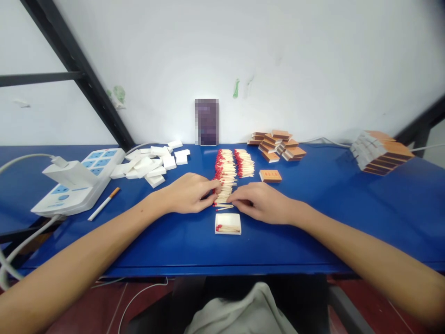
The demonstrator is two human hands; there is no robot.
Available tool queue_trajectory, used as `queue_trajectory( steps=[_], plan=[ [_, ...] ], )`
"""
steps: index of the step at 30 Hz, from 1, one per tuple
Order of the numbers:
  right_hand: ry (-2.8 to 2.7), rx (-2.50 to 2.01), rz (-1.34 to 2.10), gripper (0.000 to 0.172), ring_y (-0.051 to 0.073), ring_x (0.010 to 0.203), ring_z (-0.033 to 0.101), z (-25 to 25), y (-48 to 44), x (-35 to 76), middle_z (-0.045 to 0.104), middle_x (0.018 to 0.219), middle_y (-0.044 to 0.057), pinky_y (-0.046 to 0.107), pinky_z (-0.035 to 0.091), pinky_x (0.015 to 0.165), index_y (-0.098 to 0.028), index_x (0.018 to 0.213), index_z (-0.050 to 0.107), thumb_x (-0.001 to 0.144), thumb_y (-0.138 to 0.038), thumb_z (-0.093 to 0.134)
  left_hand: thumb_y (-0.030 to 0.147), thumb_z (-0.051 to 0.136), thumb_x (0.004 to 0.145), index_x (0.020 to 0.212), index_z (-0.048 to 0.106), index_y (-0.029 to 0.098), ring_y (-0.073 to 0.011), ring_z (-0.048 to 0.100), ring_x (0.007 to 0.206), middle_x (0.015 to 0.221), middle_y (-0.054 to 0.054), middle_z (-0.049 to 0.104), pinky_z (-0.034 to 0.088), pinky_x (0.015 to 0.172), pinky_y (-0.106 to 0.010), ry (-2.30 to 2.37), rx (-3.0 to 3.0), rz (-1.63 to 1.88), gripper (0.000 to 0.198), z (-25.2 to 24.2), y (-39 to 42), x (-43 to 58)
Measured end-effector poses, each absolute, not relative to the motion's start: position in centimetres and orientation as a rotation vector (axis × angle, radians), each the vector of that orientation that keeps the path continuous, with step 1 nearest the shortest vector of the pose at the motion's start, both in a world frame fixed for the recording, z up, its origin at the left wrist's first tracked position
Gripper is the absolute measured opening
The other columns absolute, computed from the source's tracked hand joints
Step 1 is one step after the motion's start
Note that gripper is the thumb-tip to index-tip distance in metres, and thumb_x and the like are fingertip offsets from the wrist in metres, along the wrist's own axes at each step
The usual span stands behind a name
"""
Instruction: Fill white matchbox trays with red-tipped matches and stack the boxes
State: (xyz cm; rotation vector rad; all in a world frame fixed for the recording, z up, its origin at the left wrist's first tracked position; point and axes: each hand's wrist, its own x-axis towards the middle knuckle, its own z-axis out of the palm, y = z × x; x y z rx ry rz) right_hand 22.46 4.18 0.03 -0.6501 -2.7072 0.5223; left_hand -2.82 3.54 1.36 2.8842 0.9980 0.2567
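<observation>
Red-tipped matches point(225, 169) lie in a long row on the blue table, with a shorter row point(245, 163) to its right. My left hand point(193, 192) touches the red heads at the near end of the long row, its fingers closed on matches. My right hand point(259, 202) is at the plain ends of the same matches, thumb and fingers pinched together on them. Just below the hands sits a white matchbox tray point(227, 217) with some matches along its near side. An orange matchbox cover point(270, 176) rests beyond my right hand.
White trays point(144, 163) are heaped at the left, by a power strip point(86, 178) and a cigarette point(104, 204). Orange matchboxes point(278, 144) are piled at the back, and a wrapped block of them point(380, 152) stands at right. A dark, blurred-out panel point(207, 121) leans at the wall.
</observation>
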Motion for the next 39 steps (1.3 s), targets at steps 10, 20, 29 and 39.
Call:
queue_trajectory(
  steps=[10, 20, 29, 39],
  plan=[
    [-2.696, -0.625, 0.536, 0.027, 0.017, 0.086, 0.069, 0.08, 4.17, 22.5, 0.076, 0.103, 0.006, 0.029, 0.049, 0.077, -0.019, 0.111, 0.073, 0.096, -0.016, 0.05, 0.02, 0.051, 0.088, 0.088, 0.059, 0.019, -0.0116, 0.052, 0.057, 0.067, 0.003, 0.06, 0.036, 0.059, -0.025, 0.949, 2.866, 0.308, 0.008, 1.49, 3.3, -2.59],
    [-2.712, -0.655, 0.513, 0.025, 0.016, 0.08, 0.066, 0.11, 4.13, 22.37, 0.075, 0.098, 0.005, 0.027, 0.046, 0.072, -0.019, 0.11, 0.073, 0.094, -0.017, 0.053, 0.021, 0.054, 0.085, 0.087, 0.059, 0.019, -0.0116, 0.052, 0.057, 0.064, 0.004, 0.059, 0.034, 0.058, -0.026, 0.936, 2.901, 0.328, 0.006, 1.3, 3.38, -2.66],
    [-2.716, -0.635, 0.543, 0.02, 0.015, 0.077, 0.064, 0.34, 4.05, 22.35, 0.074, 0.091, 0.004, 0.027, 0.045, 0.072, -0.019, 0.1, 0.073, 0.097, -0.021, 0.053, 0.022, 0.055, 0.086, 0.073, 0.057, 0.019, -0.0113, 0.052, 0.059, 0.064, 0.003, 0.058, 0.035, 0.059, -0.027, 0.891, 2.927, 0.351, 0.013, 1.16, 3.33, -2.58],
    [-2.724, -0.638, 0.572, 0.017, 0.013, 0.074, 0.062, 0.39, 4.09, 22.36, 0.073, 0.09, 0.003, 0.025, 0.042, 0.067, -0.018, 0.099, 0.071, 0.097, -0.024, 0.055, 0.031, 0.057, 0.088, 0.066, 0.051, 0.018, -0.0118, 0.048, 0.056, 0.061, 0.002, 0.056, 0.03, 0.056, -0.027, 1.01, 2.946, 0.278, 0.026, 2.04, 3.65, -3.22]
  ],
)
